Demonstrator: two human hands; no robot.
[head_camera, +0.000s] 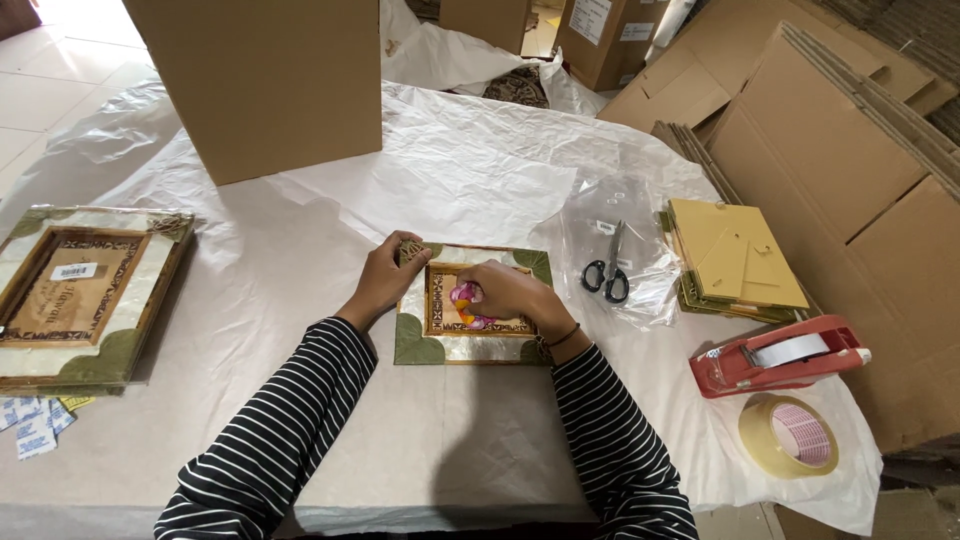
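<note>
Hands: left hand (385, 272) steadies picture frame (470, 305), right hand (505, 290) presses pink cloth (466, 294).

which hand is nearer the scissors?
Right. The right hand sits on the picture frame, just left of the scissors. The left hand grips the frame's top-left corner, farther away.

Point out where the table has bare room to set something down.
Bare paper lies between the wrapped frame and the left hand, and behind the small frame up to the cardboard box. It is crowded around the scissors, tape dispenser and tape roll.
</note>
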